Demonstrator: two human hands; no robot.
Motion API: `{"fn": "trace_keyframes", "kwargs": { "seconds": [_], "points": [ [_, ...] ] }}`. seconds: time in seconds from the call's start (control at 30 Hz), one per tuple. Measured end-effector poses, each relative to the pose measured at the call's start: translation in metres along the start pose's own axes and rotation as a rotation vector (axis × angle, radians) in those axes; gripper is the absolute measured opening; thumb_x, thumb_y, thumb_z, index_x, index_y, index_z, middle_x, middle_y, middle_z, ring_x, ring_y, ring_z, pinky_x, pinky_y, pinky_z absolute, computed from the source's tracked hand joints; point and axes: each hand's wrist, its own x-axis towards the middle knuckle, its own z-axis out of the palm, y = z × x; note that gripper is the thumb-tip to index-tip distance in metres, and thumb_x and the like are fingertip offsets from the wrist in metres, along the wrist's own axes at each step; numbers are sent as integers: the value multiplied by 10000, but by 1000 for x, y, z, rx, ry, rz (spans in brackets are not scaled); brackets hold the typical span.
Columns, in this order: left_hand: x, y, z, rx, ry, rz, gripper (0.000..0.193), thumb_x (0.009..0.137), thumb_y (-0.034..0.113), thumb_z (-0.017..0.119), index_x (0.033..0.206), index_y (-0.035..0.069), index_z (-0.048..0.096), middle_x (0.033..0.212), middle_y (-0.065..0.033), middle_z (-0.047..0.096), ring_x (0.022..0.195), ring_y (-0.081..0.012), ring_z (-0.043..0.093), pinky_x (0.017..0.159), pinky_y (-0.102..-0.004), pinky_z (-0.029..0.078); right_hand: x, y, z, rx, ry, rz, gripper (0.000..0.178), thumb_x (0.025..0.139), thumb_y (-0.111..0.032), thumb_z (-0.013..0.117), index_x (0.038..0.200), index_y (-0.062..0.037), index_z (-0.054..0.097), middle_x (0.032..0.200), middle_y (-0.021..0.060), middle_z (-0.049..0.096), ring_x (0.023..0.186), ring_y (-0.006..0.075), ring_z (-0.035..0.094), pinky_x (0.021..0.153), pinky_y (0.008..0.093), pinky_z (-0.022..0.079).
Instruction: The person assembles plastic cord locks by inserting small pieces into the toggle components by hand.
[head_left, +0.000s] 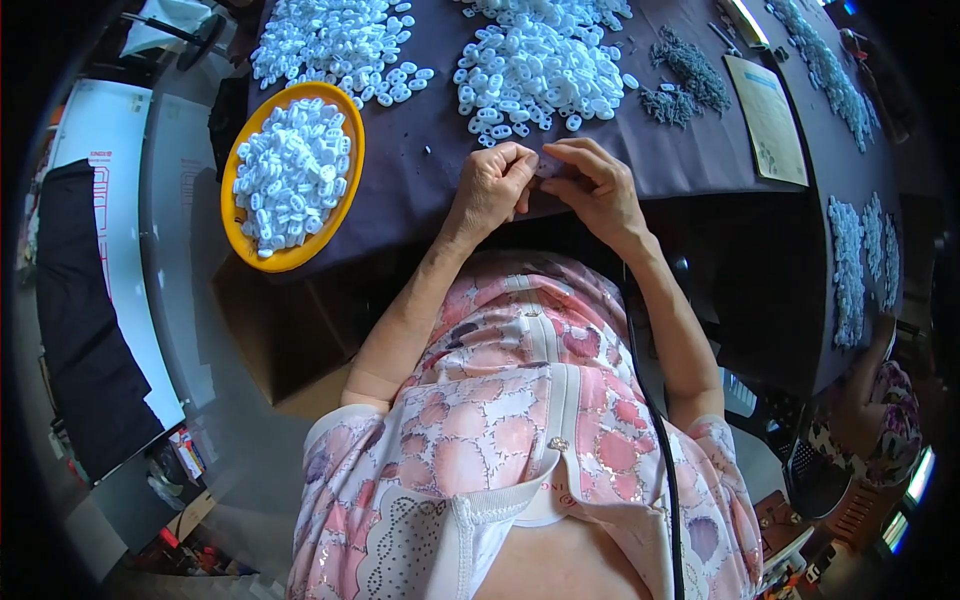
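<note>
Over the near edge of the table, my left hand [492, 188] is closed, thumb and fingertips pressed together; whatever it grips is too small to make out. Just beside it, my right hand [602, 190] pinches a small pale oval piece [547, 167] between thumb and forefinger, partly hidden by the fingers. Beyond both hands lies a heap of white oval plastic pieces [535, 75] with dark holes in them. More of the same white pieces [292, 175] fill an oval yellow tray [357, 150] at the table's left corner.
Another heap of white pieces [330, 40] spreads behind the tray. Small grey parts [690, 75] lie at the right, near a tan envelope [766, 122]. Farther right, a second table bears more pieces [848, 270], with another person [885, 420] seated there. An open cardboard box [285, 330] stands below the tray.
</note>
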Motion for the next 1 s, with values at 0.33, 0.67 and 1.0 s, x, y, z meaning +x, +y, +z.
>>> {"fn": "trace_keyframes", "kwargs": {
  "seconds": [0.33,0.67,1.0],
  "points": [
    [1,-1,1,-149,28,-72,213,893,184,528,804,6,604,604,-5,546,398,-23,471,317,-150,313,87,-32,-10,-19,77,-210,274,826,-62,596,1096,-113,606,812,60,660,701,121,622,602,248,492],
    [1,-4,-1,-142,62,-38,194,891,171,528,808,15,610,611,-11,549,400,-31,476,318,-159,312,14,4,-48,1092,-3,237,127,847,-108,574,905,-3,616,734,50,585,561,78,479,524,200,375],
    [0,0,2,-68,51,-31,191,892,177,524,818,24,609,587,0,542,398,-34,453,330,-167,306,0,1,4,25,37,86,435,676,10,707,1085,-51,572,877,28,572,627,92,514,592,220,450]
  ]
}}
